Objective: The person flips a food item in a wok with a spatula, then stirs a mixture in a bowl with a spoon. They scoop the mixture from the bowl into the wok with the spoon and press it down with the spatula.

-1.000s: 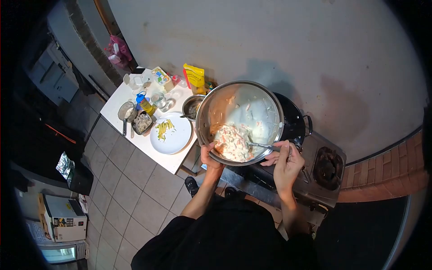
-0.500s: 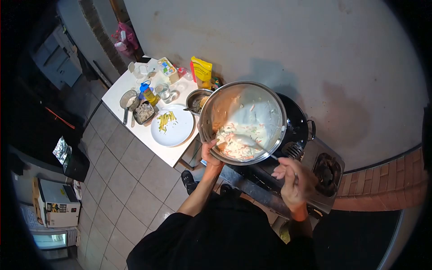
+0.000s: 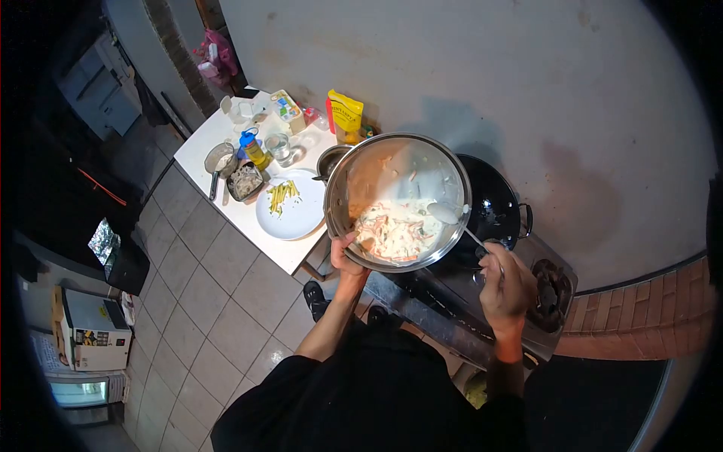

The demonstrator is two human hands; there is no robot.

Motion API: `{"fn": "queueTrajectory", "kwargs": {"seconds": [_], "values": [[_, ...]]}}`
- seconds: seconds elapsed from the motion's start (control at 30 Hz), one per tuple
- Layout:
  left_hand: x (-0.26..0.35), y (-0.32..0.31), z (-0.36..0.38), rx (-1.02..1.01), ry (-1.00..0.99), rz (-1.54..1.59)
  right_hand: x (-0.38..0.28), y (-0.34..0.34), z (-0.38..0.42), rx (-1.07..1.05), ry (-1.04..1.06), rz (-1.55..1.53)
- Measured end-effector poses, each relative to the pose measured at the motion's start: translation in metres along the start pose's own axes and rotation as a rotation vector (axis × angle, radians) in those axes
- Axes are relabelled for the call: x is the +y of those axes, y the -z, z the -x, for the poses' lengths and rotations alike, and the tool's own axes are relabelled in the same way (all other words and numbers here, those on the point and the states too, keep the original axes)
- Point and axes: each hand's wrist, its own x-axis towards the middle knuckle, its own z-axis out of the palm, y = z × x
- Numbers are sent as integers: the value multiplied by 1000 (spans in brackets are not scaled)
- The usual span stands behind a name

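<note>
A large metal bowl [image 3: 458,203] is tilted toward me, with a creamy white batter [image 3: 395,233] flecked with orange strips pooled in its lower part. My left hand [image 3: 346,255] grips the bowl's lower left rim, its thumb over the edge. A long-handled spoon [image 3: 444,213] has its coated head against the bowl's right inner wall, above the batter. My right hand [image 3: 508,282] is closed around the spoon's handle, to the lower right of the bowl. Behind the bowl, a black pan [image 3: 491,215] with dark, shiny contents sits on the stove [image 3: 527,324].
On the white table [image 3: 282,256] at left stand a white plate [image 3: 305,218] of cut yellow-green strips, a dish of pale food [image 3: 245,181], a strainer [image 3: 221,160], an oil bottle [image 3: 254,149], a glass [image 3: 279,148] and a yellow pouch [image 3: 346,115]. The wall rises behind the stove.
The spoon has risen out of the batter toward the bowl's right wall. My right hand has moved slightly right, and the bowl has shifted a little left in view.
</note>
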Motion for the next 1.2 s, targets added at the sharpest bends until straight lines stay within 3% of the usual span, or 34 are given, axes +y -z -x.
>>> {"fn": "queueTrajectory", "kwargs": {"seconds": [0.1, 0.17, 0.2, 0.27, 0.33, 0.4, 0.47, 0.53, 0.6, 0.67, 0.73, 0.77, 0.87, 0.93, 1.0, 1.07, 1.13, 1.2], "values": [[12, -3, 1, 29, -32, -78, 7, -25, 5, -41, -25, -127], [-20, 19, -4, -24, -372, -158, 2, -48, 17, -46, -201, -275], [-15, 25, -3, -13, -376, -165, -4, -58, 20, -32, -336, -422], [-3, 37, 0, -95, -155, 20, -5, -77, 22, -11, -507, -668], [0, 31, 1, -97, -199, 82, -6, -85, 16, -25, -536, -743], [-3, 35, -5, -41, -460, -205, -10, -92, 7, -33, -558, -818], [7, 34, -7, -53, -489, -189, -18, -90, -1, -16, -340, -592], [44, 17, -5, 13, 104, 480, -24, -86, -6, -36, -213, -545], [38, 17, -10, 75, 147, 492, -26, -87, -7, -47, -90, -496], [39, 16, -13, 118, 196, 506, -27, -88, -5, -213, 182, -332], [69, 5, -6, 45, 195, 186, -32, -74, -7, -226, 215, -316], [72, 1, -10, 163, 388, 483, -34, -62, -9, -226, 167, -314], [73, 0, -7, 100, 327, 347, -34, -49, -6, -192, 127, -312], [64, 3, -7, 78, 339, 328, -39, -55, 0, -231, 284, -254], [61, -4, -7, 55, 253, 232, -34, -53, 4, -244, 266, -197], [68, -14, -6, 73, 318, 278, -27, -45, 2, -157, 264, -199], [79, -20, -6, -106, 352, 277, -27, -21, -5, -106, 167, -158], [66, -20, -9, -104, 390, 310, -19, -5, -5, -83, 97, -73]]}}
